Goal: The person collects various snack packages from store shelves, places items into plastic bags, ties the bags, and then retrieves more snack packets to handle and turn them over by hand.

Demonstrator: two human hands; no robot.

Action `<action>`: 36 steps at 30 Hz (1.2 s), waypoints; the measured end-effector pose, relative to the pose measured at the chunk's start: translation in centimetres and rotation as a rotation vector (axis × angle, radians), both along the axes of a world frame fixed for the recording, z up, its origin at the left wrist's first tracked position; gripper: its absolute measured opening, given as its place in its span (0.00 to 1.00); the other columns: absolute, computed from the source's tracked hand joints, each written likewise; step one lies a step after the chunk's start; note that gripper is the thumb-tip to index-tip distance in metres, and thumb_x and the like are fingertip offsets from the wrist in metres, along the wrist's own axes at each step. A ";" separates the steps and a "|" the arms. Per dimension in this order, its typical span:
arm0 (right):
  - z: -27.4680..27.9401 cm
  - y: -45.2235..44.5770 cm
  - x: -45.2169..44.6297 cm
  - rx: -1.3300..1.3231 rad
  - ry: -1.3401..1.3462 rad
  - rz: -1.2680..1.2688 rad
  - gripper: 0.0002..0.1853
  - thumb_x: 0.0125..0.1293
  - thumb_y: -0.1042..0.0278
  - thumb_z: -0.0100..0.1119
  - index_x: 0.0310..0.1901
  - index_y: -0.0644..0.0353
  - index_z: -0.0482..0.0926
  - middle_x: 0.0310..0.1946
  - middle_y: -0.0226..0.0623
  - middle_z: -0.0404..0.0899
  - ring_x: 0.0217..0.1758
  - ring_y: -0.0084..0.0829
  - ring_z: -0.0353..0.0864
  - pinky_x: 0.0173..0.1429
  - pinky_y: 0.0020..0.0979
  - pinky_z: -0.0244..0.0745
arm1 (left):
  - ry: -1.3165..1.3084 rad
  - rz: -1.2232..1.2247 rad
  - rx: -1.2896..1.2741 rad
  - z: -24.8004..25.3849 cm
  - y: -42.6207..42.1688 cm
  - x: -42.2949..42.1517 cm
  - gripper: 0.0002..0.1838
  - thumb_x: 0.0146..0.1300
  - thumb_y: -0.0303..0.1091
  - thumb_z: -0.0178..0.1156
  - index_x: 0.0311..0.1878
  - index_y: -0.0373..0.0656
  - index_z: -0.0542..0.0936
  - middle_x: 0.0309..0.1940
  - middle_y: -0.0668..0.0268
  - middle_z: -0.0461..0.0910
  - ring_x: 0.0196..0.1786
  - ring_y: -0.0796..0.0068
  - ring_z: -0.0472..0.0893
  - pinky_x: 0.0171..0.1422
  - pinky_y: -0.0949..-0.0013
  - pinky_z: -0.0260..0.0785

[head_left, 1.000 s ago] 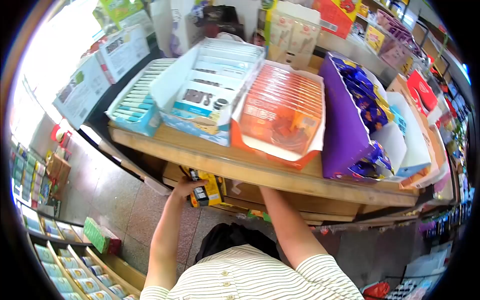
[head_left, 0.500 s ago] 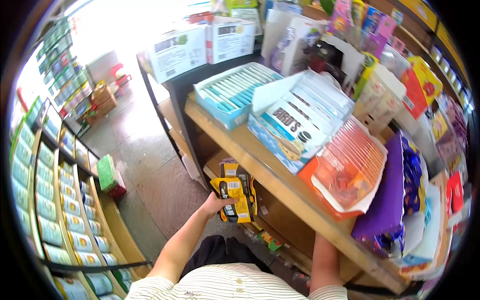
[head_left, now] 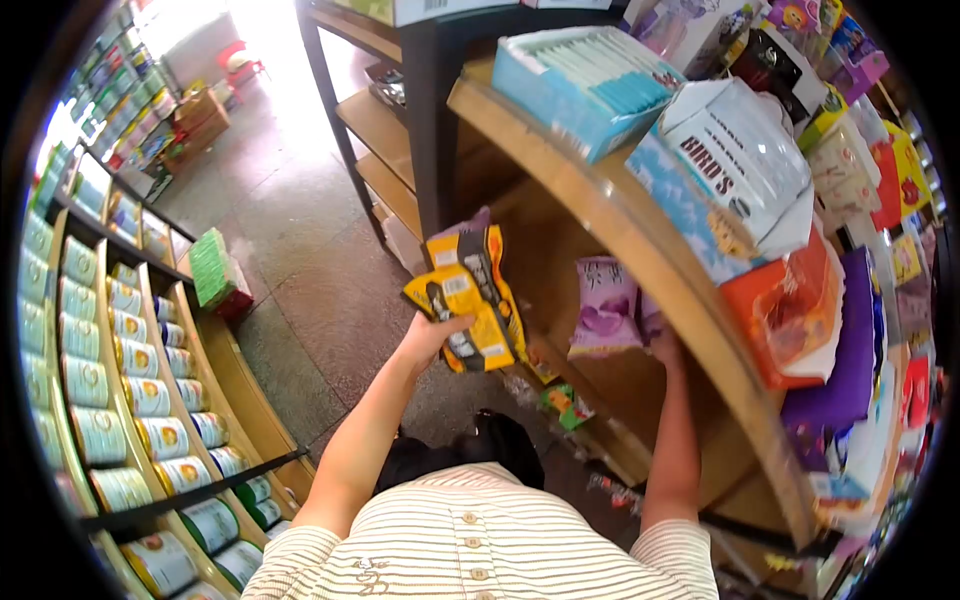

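My left hand (head_left: 436,335) is closed around yellow and black snack packets (head_left: 470,310), held in front of the shelf's left end. The top of a purple packet (head_left: 470,226) shows behind them. My right hand (head_left: 662,338) reaches under the top board onto the lower shelf (head_left: 640,400). It touches a purple packet at the board's edge, its fingers mostly hidden. Beside it lies another purple snack packet (head_left: 605,305) with a pale bottom edge.
Open boxes stand on the curved top board (head_left: 600,200): a light blue box (head_left: 580,85), a blue and white box (head_left: 725,180) and an orange box (head_left: 795,305). Racks of cans (head_left: 150,397) line the left. A green-topped box (head_left: 218,272) stands beside them.
The view has swung right and closer to the shelf. Purple packets on the lower shelf have come into sight by my right hand. My left hand still holds the yellow and black packets.
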State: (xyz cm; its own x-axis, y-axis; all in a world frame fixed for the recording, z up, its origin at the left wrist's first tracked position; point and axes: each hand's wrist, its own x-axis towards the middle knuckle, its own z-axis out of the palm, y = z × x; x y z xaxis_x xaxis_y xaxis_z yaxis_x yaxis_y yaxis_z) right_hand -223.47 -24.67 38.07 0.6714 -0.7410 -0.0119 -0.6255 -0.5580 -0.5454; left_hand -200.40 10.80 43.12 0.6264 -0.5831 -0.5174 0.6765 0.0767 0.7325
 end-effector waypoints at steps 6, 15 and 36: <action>-5.1 3.1 -3.9 0.243 -0.063 -0.227 0.10 0.48 0.77 0.48 0.34 0.65 0.74 0.32 0.42 0.76 0.33 0.30 0.75 0.37 0.28 0.71 | -0.016 -0.161 -0.037 1.2 8.7 4.6 0.19 0.45 0.20 0.61 0.44 0.36 0.73 0.40 0.63 0.77 0.43 0.71 0.76 0.50 0.68 0.67; -1.3 9.8 2.9 0.133 0.071 -0.451 0.33 0.57 0.37 0.36 0.51 0.60 0.70 0.52 0.49 0.66 0.47 0.41 0.69 0.58 0.42 0.55 | -0.029 -0.079 0.149 -0.1 23.3 9.6 0.23 0.45 0.19 0.60 0.48 0.39 0.70 0.42 0.63 0.75 0.45 0.67 0.75 0.52 0.63 0.67; 3.5 14.7 -1.8 0.125 -0.093 -0.466 0.15 0.58 0.62 0.51 0.38 0.68 0.76 0.35 0.40 0.76 0.36 0.29 0.72 0.42 0.30 0.67 | 0.016 0.351 0.179 0.7 31.1 21.8 0.20 0.46 0.17 0.59 0.46 0.38 0.72 0.40 0.63 0.76 0.43 0.69 0.76 0.49 0.66 0.68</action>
